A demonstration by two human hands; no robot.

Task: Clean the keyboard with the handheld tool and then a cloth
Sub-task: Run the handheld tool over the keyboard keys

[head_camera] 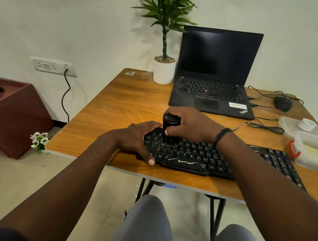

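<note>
A black keyboard (205, 156) lies along the near edge of the wooden table (121, 101). My right hand (190, 124) grips a black cylindrical handheld tool (170, 121), held upright with its lower end down on the keys at the keyboard's left part. My left hand (139, 138) rests over the keyboard's left end, fingers across its far corner and thumb at its front edge. No cloth can be seen in this view.
An open black laptop (215, 75) stands behind the keyboard, a potted plant (164, 70) to its left. At the right lie a mouse (282, 103), cables and clear plastic boxes (314, 149). A dark red cabinet (9, 113) stands left of the table.
</note>
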